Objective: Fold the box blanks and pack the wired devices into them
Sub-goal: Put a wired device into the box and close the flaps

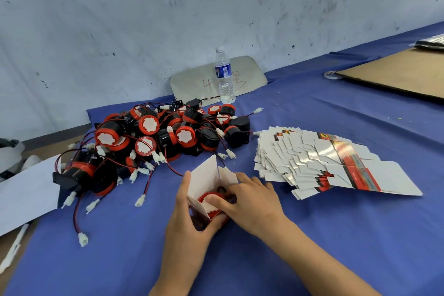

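1. Left hand (189, 218) is wrapped around the bottom of a half-folded box (206, 180), thumb up along its left wall, fingers curled underneath. The box is white inside with its flaps standing open at the top.
2. Right hand (249, 202) comes in from the right with fingers bent, pressing on a wired device (211, 202) that sits in the mouth of the box. You can see its red rim and white face just under the fingertips. I'd call it pushing rather than a proper grip.
3. Box and hands are low on the blue worktop (336, 235), near the front edge and roughly centre.
4. Behind and to the left is a big pile of devices (153, 137), black bodies with red rings, red and black wires and white plugs tangled all over the place.
5. To the right, near the box, there's a fanned-out stack of flat box blanks (324, 161), mostly white with red and black print showing.
6. Farther back a clear water bottle (224, 77) stands upright in front of a pale panel (252, 72) with red scribble, leaning on the wall.
7. Far right has a brown cardboard sheet (398, 72); far left a white sheet (24, 192) hangs over the worktop edge.
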Action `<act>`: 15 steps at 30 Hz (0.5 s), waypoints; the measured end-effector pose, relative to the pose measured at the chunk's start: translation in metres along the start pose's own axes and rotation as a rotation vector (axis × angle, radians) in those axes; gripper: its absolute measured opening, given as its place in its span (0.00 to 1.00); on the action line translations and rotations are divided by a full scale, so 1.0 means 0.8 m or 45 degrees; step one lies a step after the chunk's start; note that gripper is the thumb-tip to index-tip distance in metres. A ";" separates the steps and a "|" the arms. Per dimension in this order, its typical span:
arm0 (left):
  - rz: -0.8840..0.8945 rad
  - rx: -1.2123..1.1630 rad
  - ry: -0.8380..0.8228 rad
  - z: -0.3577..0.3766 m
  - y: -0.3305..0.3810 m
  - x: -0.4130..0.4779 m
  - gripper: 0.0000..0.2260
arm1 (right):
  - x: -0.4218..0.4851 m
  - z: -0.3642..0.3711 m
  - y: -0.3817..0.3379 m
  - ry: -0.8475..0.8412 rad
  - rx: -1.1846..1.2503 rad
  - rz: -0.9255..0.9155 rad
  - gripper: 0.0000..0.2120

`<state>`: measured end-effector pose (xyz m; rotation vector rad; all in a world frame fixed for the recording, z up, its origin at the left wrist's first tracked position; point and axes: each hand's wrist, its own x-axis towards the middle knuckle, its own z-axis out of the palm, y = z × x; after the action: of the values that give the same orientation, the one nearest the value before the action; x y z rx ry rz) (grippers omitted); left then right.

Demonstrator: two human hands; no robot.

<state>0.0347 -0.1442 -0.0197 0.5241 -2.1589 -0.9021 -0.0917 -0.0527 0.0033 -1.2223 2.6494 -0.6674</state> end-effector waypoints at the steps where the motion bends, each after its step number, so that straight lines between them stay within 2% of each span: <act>1: -0.034 -0.080 0.044 0.000 0.000 -0.001 0.43 | 0.000 0.000 0.001 -0.004 0.016 -0.008 0.32; 3: -0.096 -0.149 0.086 0.001 -0.002 -0.001 0.38 | -0.003 0.002 0.005 -0.006 0.053 -0.060 0.30; 7: -0.130 -0.080 0.052 0.000 -0.008 0.002 0.26 | -0.011 0.005 0.015 0.055 0.116 -0.253 0.27; 12: -0.081 -0.085 0.028 -0.001 -0.006 0.003 0.29 | -0.010 0.004 0.011 0.076 0.167 -0.282 0.25; 15: -0.055 -0.051 0.025 -0.001 -0.004 0.004 0.25 | -0.011 0.006 0.009 0.082 0.179 -0.268 0.24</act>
<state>0.0335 -0.1485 -0.0198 0.5595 -2.1143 -0.9579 -0.0893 -0.0433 -0.0046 -1.4735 2.4949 -0.9230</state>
